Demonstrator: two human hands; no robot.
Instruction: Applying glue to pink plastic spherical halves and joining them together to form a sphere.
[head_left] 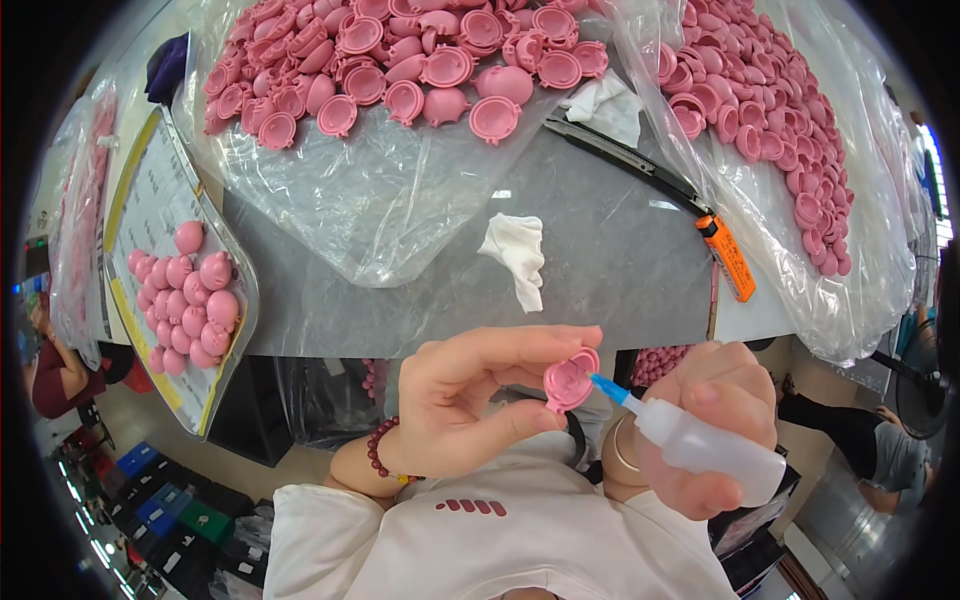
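Between the thumb and fingers of my left hand (470,385) is a pink hollow half-shell (571,381), its open side turned toward my right hand. A beaded bracelet (378,450) circles my left wrist. My right hand (715,400) is wrapped round a translucent squeeze bottle (712,455). The bottle lies tilted, and its thin blue nozzle tip (608,386) reaches the rim of the shell's hollow. Whether any liquid comes out is too small to tell. Both hands are held in front of the table's near edge.
Pink half-shells (445,65) lie heaped on clear plastic at the back, and more shells (770,120) at the right. Closed pink balls (190,300) sit on a yellow-edged tray at left. A crumpled tissue (515,258) and an orange-black utility knife (725,258) lie on the grey table.
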